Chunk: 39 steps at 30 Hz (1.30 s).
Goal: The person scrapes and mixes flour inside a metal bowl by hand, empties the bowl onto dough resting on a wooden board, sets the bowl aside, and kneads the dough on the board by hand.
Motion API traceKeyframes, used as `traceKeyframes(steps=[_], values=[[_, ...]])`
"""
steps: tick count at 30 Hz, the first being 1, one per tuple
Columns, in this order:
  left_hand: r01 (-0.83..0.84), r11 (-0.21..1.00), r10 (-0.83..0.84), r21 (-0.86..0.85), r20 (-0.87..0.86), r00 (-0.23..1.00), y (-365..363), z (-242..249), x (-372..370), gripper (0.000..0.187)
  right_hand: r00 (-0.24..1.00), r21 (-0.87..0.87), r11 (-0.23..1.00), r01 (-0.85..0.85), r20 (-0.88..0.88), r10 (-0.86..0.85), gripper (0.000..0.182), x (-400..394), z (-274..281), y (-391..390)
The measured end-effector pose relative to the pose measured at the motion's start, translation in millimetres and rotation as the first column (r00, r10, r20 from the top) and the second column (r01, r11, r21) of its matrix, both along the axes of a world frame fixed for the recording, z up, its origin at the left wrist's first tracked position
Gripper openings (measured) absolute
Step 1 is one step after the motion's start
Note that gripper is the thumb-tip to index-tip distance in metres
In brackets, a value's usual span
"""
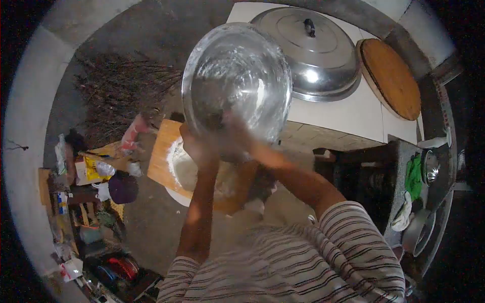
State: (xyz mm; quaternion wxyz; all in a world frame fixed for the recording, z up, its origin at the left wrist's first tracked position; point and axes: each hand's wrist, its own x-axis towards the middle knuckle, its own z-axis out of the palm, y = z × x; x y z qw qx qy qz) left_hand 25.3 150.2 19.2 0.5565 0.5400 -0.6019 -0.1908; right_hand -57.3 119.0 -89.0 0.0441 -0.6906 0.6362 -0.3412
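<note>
In a dim room with a white-topped counter (348,112) carrying a domed metal lid (323,63), the metal bowl (235,76) is tilted, interior toward the wearer, above a wooden board (160,150) bearing white powder (174,162). The left hand's (195,145) fingers appear clamped on the near rim, while blur hides whether those of the right hand (236,134), at the bowl's lower interior, are spread or together; a slack left grip under right-hand pressure could drop the bowl. Its shiny, round inner wall carries white, floury smears.
</note>
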Motion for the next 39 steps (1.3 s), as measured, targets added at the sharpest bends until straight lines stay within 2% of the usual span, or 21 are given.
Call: traceKeyframes(steps=[2,5,7,10,11,12,13,14,15,19,20,21,22,23,25,29,31,33,35,37,39], values=[[-0.02,0.998,0.021,0.062,-0.015,1.0,1,-2,-2,0.03,0.998,0.084,0.994,-0.065,0.0,0.065,0.033,-10,12,-3],[-0.041,0.999,0.041,0.008,0.019,0.999,4,6,-6,0.029,0.998,-0.066,0.997,0.033,0.056,-0.029,0.032,20,5,8],[0.013,0.994,-0.014,0.111,0.002,1.0,5,-7,2,0.042,0.991,0.132,0.99,-0.047,0.129,0.03,0.032,-7,13,3],[-0.098,0.976,0.081,0.196,0.092,0.992,10,-2,-9,0.041,0.95,0.376,0.918,-0.123,0.312,0.0,0.031,-18,31,8],[-0.095,0.976,0.08,0.196,0.083,0.993,8,-1,-9,0.041,0.953,0.377,0.919,-0.119,0.304,-0.002,0.031,-17,27,9],[-0.086,0.971,0.072,0.225,0.069,0.995,5,-1,-7,0.041,0.994,0.27,0.956,-0.111,0.021,0.109,0.032,-12,13,12],[-0.08,0.964,0.066,0.254,0.062,0.996,9,-3,-3,0.041,0.947,0.161,0.977,-0.14,-0.265,0.179,0.033,-5,-3,19],[-0.087,0.964,0.073,0.25,0.065,0.995,13,-5,-4,0.041,0.947,0.156,0.977,-0.147,-0.263,0.185,0.033,0,-15,23],[-0.111,0.968,0.101,0.226,0.059,0.993,17,-8,-7,0.041,0.959,0.01,0.993,-0.114,-0.26,0.112,0.036,5,-26,24],[-0.065,0.976,0.057,0.206,0.041,0.998,23,6,-5,0.039,0.973,-0.498,0.865,0.062,-0.162,-0.163,0.049,33,-53,14],[-0.065,0.977,0.058,0.201,0.043,0.997,23,3,-6,0.039,0.974,-0.501,0.863,0.062,-0.16,-0.163,0.049,25,-39,14],[-0.087,0.985,0.067,0.151,0.128,0.99,19,-1,-7,0.039,0.993,-0.371,0.929,-0.005,0.107,0.048,0.048,11,-4,12],[-0.103,0.989,0.081,0.102,0.206,0.975,16,-7,-6,0.04,0.898,-0.257,0.959,-0.119,0.383,0.214,0.047,-1,26,8],[-0.102,0.989,0.08,0.105,0.197,0.977,13,-14,-3,0.04,0.902,-0.255,0.959,-0.121,0.376,0.213,0.047,-14,45,-5],[0.097,0.994,-0.093,0.045,-0.083,0.992,10,-25,10,0.044,0.926,-0.4,0.835,-0.378,-0.156,0.344,0.04,-34,74,-34],[0.135,0.98,-0.131,-0.143,0.041,0.991,7,-19,-1,0.047,0.88,-0.198,0.893,-0.404,-0.35,0.321,0.044,-79,102,-64],[0.138,0.989,-0.144,-0.044,-0.192,0.971,1,-23,4,0.048,0.796,-0.25,0.805,-0.539,-0.463,0.389,0.049,-106,102,-73],[0.114,0.992,-0.109,0.047,-0.106,0.988,-3,-9,11,0.048,0.8,0.189,0.961,-0.201,-0.535,0.272,0.054,-116,126,-72],[0.082,0.988,-0.082,0.133,-0.002,0.997,-4,-8,13,0.048,0.825,-0.012,0.972,-0.234,-0.532,0.193,0.057,-161,88,-85],[0.057,0.998,-0.055,0.012,-0.107,0.993,-7,-19,15,0.046,0.808,-0.019,1.0,0.006,-0.589,-0.017,0.057,-161,55,-56],[0.076,0.997,-0.076,-0.007,-0.125,0.989,-9,-25,18,0.045,0.692,0.152,0.984,-0.089,-0.701,0.171,0.055,-164,-20,-43]])
